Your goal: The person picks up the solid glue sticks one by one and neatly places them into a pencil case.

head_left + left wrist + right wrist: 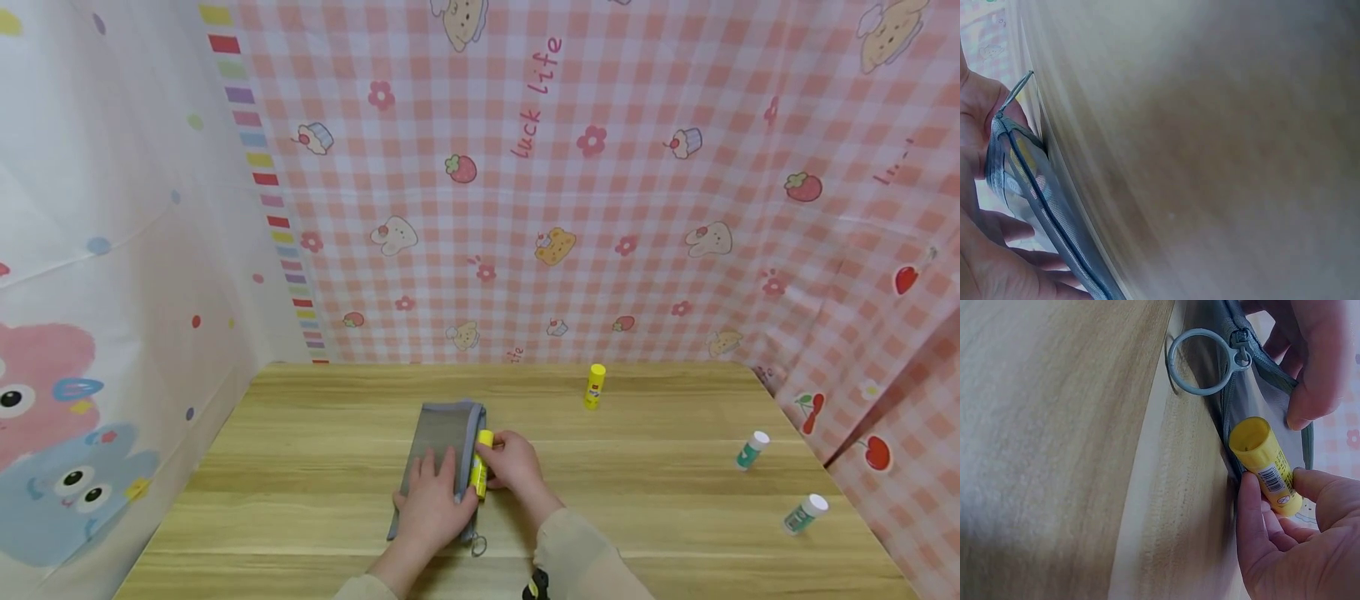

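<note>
Two-handed: pinching yellow cylindrical glue stick (479,472) in right hand (516,461), lengthwise twelve-to-six, along unzipped grey mesh pouch (442,429) at nine o'clock under spread left hand (432,502).

Over there, the head camera looks forward and down at the table (300,483) from high up. Both wrist cameras look from low and close, tipped sideways, and share the gray pouch (438,429).

Head view, upper centre: the checked curtain (570,187) is reading "luck life" (536,98). Right-wrist view, right of centre: the yellow tube (1266,464) is showing a barcode (1271,479) and round red sign (1283,500).
</note>
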A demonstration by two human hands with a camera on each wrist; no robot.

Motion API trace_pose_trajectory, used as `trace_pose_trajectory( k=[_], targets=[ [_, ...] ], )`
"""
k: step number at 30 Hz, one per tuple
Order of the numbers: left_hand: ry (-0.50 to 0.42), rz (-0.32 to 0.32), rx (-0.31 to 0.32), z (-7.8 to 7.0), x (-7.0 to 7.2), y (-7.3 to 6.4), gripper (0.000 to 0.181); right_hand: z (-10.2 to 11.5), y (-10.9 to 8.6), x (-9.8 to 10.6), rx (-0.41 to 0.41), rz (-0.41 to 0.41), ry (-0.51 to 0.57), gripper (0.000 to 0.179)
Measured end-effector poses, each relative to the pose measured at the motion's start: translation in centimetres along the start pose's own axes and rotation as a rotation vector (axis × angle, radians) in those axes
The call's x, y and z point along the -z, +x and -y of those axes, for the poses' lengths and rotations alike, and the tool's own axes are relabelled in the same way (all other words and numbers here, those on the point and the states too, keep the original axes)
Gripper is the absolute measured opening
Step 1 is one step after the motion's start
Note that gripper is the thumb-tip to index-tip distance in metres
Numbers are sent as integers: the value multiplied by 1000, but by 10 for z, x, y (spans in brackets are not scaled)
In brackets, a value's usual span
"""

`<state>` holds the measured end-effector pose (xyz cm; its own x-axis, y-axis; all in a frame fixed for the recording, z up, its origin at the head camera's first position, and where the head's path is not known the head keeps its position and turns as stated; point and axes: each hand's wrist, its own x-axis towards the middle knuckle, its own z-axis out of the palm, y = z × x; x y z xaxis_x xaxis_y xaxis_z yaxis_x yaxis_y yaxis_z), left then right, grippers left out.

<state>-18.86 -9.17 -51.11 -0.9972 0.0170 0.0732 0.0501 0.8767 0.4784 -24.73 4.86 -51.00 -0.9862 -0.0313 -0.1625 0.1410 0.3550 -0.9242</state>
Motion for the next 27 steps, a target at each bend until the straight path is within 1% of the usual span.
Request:
trace_pose_trajectory(
  k=[10,12,19,27],
  targets=[
    [1,-12,-2,2,-2,0,69,0,0,-1,-7,-13,-29,33],
    [-1,-14,-2,3,-2,0,69,-1,0,-1,-4,-16,-19,33],
    [-16,-45,-19,3,0,-1,66,1,-3,-2,6,-6,63,36],
    [-18,-50,-17,3,-1,0,65,0,-6,1,42,13,62,36]
  ],
)
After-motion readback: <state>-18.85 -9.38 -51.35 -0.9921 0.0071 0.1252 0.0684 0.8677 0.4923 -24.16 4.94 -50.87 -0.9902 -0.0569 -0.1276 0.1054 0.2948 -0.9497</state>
